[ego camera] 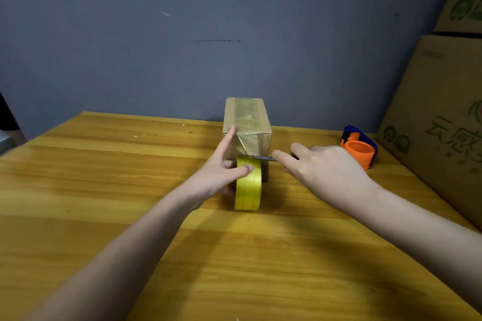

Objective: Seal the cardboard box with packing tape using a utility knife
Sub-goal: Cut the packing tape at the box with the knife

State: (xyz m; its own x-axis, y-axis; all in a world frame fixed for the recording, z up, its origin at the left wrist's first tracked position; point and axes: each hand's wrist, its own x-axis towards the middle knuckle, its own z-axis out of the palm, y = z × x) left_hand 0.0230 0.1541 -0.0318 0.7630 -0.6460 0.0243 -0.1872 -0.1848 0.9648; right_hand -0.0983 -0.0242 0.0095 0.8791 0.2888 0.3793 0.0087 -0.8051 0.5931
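Nearest the front edge of the wooden table (104,216), both forearms reach in toward the middle. The yellow tape roll (248,185) stands on edge just in front of the cardboard box (247,125), gripped by the left hand (221,167) with its thumb across the roll's face and its forefinger stretched up against the box's near corner. A strip of tape already runs along the box top and down the near end to the roll. The right hand (320,169) holds the utility knife (263,158) (only the thin blade shows past the fingers), its tip touching the tape just above the roll. To cut cleanly, I judge the left hand should keep the strip taut, with its thumb clear below the blade's path. Further off, an orange tape dispenser (358,147) sits near the right edge, beside stacked large cartons (443,125).
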